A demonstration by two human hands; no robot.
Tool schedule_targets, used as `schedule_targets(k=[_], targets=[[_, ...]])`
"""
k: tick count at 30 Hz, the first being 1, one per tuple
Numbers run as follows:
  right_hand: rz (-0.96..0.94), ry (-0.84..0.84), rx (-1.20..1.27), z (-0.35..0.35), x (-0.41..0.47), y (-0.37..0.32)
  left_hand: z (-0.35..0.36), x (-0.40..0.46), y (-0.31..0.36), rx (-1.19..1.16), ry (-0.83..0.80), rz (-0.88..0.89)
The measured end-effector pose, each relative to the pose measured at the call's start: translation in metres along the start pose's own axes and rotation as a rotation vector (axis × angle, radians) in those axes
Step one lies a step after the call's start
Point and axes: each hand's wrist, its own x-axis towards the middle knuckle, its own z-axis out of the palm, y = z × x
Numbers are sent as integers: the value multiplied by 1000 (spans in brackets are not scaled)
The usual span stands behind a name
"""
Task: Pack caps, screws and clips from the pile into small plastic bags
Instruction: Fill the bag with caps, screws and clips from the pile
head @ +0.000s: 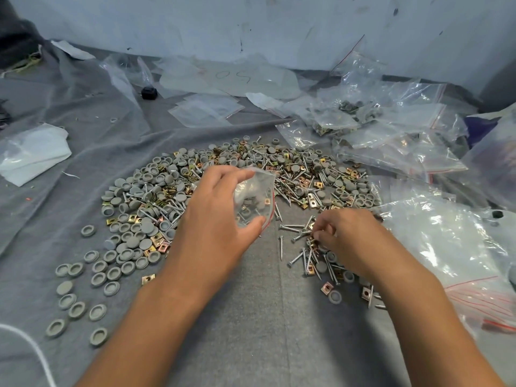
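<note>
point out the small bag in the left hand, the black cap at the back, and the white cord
small bag (255, 195): head view, on its clear front panel between the fingers and thumb.
black cap (149, 92): head view, on its dark top.
white cord (33, 348): head view, on the strand near the lower left corner.

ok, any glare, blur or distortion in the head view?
Head view: wide-angle bending at the edges; soft, even light with faint shadows; glare on the plastic bags at right; the small bag in the left hand and the right hand are slightly blurred.

packing workshop | grey cloth | hardware pile | filled bags
</note>
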Motion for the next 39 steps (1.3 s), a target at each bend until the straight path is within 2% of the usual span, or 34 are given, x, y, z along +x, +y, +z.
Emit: schedule_targets(k=[5,8,10,12,16,20,26,31,33,36,39], targets=[[114,18,-77,6,5,-15,0,0,0,1,-1,-3],[91,-43,-116,5,6,-18,-1,0,0,2,-2,-3],[52,-59,-35,4,4,-15,-1,0,0,3,-1,-7],[-33,36,128,1,-1,-13,-1,0,0,9,3,-8],[-406,421,547,-7,-11,-29,-1,-1,5,-1,13,7],[-622,555,526,-2,-11,-52,-1,-2,8,-12,3,-11],[-643,561,403,12,-7,-54,-3,-1,11,-47,13,-2],[-554,643,504,-1,-10,-47,-2,-2,8,-15,7,9],[-418,523,479,-8,-11,-32,-2,-2,6,-1,9,18],[-157,112,272,-8,-12,-6,-2,-2,4,26,-5,19],[-50,-63,145,-8,-16,4,-2,-2,4,8,-12,20]])
